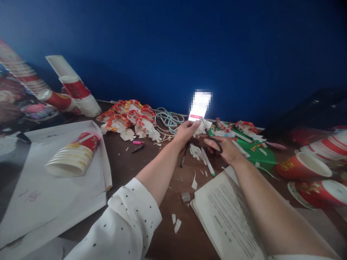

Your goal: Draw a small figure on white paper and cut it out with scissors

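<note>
In the head view my right hand (227, 148) is closed around the dark handles of a pair of scissors (216, 142). The scissor blades point up and left, at a small white paper piece (201, 127). My left hand (186, 131) pinches that piece at its left side; the fingertips partly cover it. Behind my left hand a phone with a bright screen (200, 104) stands tilted up against the blue wall. Beneath the hands lie a white cut-out (195, 151), a white marker with a green end (208, 162) and a dark pen (184, 156).
A heap of red and white paper cut-outs (132, 117) lies left of a coiled pale cable (168, 120). Stacked paper cups (74, 155) rest on a white sheet (40, 202). At right are a green sheet (260, 155), a printed booklet (225, 213) and red cups (300, 168). Paper scraps dot the brown table.
</note>
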Tool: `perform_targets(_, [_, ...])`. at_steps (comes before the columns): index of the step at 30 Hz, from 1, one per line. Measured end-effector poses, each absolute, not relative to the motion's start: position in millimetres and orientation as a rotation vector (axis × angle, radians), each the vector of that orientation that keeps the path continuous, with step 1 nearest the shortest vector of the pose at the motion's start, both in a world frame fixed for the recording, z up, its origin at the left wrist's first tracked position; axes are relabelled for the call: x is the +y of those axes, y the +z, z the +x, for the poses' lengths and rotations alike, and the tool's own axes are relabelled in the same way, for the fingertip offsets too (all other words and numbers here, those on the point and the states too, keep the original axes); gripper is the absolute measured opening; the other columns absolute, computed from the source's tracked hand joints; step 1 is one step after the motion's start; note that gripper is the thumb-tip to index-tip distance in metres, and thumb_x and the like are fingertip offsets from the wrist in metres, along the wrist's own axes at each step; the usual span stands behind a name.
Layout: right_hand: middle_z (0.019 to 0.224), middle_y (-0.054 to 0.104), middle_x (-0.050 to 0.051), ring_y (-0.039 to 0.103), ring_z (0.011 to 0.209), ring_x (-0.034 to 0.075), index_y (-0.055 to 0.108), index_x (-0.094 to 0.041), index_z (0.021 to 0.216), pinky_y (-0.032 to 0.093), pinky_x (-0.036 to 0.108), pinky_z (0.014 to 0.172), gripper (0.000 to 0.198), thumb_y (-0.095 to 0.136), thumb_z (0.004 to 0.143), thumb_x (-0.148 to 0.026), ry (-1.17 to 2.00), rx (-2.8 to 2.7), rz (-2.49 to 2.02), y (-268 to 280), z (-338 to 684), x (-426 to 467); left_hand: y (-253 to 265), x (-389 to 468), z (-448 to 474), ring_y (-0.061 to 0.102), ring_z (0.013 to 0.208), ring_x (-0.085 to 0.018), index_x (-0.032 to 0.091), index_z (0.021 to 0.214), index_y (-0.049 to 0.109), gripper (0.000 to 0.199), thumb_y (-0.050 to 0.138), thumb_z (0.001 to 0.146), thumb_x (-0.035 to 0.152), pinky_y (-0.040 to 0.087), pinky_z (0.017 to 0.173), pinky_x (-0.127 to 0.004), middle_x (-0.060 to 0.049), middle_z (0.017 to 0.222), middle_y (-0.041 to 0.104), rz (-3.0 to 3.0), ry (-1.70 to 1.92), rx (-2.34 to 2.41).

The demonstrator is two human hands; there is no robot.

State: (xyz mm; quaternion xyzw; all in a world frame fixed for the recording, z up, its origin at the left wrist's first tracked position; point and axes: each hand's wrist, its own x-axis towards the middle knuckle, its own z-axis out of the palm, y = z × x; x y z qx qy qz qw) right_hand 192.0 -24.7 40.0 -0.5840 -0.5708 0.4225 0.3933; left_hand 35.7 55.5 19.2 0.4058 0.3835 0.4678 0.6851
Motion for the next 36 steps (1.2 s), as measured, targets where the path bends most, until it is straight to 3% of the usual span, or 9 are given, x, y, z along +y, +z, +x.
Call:
perform_targets(3, [0.059, 0.058, -0.002, 0.05, 0.053, 0.014, 0.075, -0.021, 0.093, 0.036, 0.029, 0.053, 0.036, 0.073, 0.074, -0.051, 1.029, -1.448, -1.496, 35.7, 192.8, -23.0, 14.6, 57.8, 37.1, 0.048, 0.055, -0.008, 0.017, 0.073, 0.059, 0.022, 0.073, 0.075, 0.034, 0.037, 0.056, -0.02, 0.003, 0.061, 0.055, 1.052, 1.14, 0.838])
perform_targets(8, [0.057, 0.058, -0.001, 0.048, 0.053, 0.012, 0.064, -0.02, 0.064, 0.034, 0.028, 0.052, 0.035, 0.072, 0.076, -0.051, 0.899, -1.413, -1.514, 28.0, 195.7, -19.8, 13.7, 51.4, 43.1, 0.047, 0.052, -0.008, 0.016, 0.069, 0.056, 0.022, 0.073, 0.073, 0.03, 0.036, 0.054, -0.021, 0.003, 0.059, 0.054, 1.125, 1.078, 0.791])
perform_targets(18, [0.058, 0.058, 0.0, 0.049, 0.053, 0.013, 0.06, -0.021, 0.062, 0.03, 0.026, 0.047, 0.041, 0.072, 0.073, -0.059, 1.02, -1.319, -1.423, 18.4, 200.3, -16.5, 23.4, 45.2, 41.8, 0.04, 0.047, -0.006, 0.017, 0.064, 0.049, 0.024, 0.068, 0.075, 0.026, 0.031, 0.051, -0.022, 0.006, 0.051, 0.047, 1.153, 1.049, 0.763])
perform_targets(25, [0.058, 0.057, 0.0, 0.048, 0.052, 0.012, 0.061, -0.019, 0.064, 0.026, 0.025, 0.045, 0.043, 0.074, 0.071, -0.06, 1.065, -1.254, -1.422, 17.6, 197.7, -17.3, 18.2, 47.8, 44.0, 0.052, 0.063, -0.01, 0.015, 0.076, 0.062, 0.013, 0.067, 0.074, 0.026, 0.039, 0.063, -0.024, 0.002, 0.069, 0.059, 1.299, 1.062, 0.796])
perform_targets(31, [0.059, 0.057, 0.0, 0.045, 0.052, 0.011, 0.06, -0.019, 0.063, 0.023, 0.026, 0.046, 0.042, 0.072, 0.074, -0.058, 1.107, -1.256, -1.412, 20.2, 198.9, -19.4, 20.8, 45.1, 42.2, 0.051, 0.062, -0.01, 0.015, 0.08, 0.064, 0.022, 0.07, 0.073, 0.035, 0.04, 0.064, -0.025, 0.001, 0.069, 0.059, 1.297, 1.041, 0.78])
perform_targets(36, [0.058, 0.055, 0.0, 0.044, 0.052, 0.011, 0.058, -0.019, 0.061, 0.024, 0.026, 0.047, 0.043, 0.07, 0.076, -0.057, 1.193, -1.289, -1.37, 21.5, 197.9, -21.5, 24.1, 42.9, 39.1, 0.046, 0.061, -0.01, 0.016, 0.072, 0.059, 0.034, 0.068, 0.075, 0.048, 0.038, 0.062, -0.025, 0.002, 0.064, 0.053, 1.281, 1.123, 0.764])
